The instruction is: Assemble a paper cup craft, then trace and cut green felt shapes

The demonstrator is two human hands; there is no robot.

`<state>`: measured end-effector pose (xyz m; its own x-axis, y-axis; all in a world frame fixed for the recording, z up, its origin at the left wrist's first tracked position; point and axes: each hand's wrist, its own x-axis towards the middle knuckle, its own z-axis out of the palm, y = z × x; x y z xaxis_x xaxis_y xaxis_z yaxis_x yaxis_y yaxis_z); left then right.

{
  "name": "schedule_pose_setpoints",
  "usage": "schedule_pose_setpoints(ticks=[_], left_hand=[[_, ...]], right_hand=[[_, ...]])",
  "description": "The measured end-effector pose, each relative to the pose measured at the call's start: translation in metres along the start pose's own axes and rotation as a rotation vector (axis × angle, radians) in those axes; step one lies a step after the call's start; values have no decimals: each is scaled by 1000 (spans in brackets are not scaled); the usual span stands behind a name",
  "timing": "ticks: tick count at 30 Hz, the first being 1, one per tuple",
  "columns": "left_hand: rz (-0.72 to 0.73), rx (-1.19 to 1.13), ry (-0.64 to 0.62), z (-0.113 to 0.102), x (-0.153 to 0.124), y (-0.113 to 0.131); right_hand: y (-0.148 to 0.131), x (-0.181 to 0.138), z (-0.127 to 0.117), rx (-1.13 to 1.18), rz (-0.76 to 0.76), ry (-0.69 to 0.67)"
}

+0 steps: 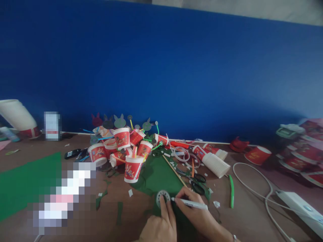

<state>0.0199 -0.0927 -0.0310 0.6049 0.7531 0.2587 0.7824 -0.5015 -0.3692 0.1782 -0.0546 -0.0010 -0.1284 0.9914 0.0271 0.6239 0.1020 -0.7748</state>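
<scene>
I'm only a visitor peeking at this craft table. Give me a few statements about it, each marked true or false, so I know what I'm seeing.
1. The right hand holds a slim white pen. True.
2. The left hand is gripping a pair of black-handled scissors. False: two of its fingers rest on a round, pale disc, and the scissors lie on the brown table.
3. A short, bright green tube lies to the right of the right hand. True.
4. The large flat panel behind the table is yellow. False: it is blue.
5. A nested stack of red-and-white paper cups lies on its side. True.
</scene>
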Motion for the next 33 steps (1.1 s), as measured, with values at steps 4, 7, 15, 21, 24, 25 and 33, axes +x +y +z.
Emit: schedule_pose_setpoints(ticks=[4,7,15,21,24,25,33], left_hand=[[28,14,-25,-4,1,-2],[38,25,-35,-5,2,-2],[32,-45,-111,-4,1,-3],[74,-134,-163,-2,2,-6],[69,-76,-155,-8,4,-6],[56,-58,-136,-10,5,-6],[8,-44,-59,-12,5,-5]], right_hand=[[2,-10,3,11,15,-10],[2,-16,7,16,25,-34],[4,-19,-1,148,42,-125],[-5,-13,-17,-63,-239,-36],[-14,-8,-17,-200,-454,-158],[-17,-6,-15,-230,-487,-184],[-19,8,0,-229,-564,-153]])
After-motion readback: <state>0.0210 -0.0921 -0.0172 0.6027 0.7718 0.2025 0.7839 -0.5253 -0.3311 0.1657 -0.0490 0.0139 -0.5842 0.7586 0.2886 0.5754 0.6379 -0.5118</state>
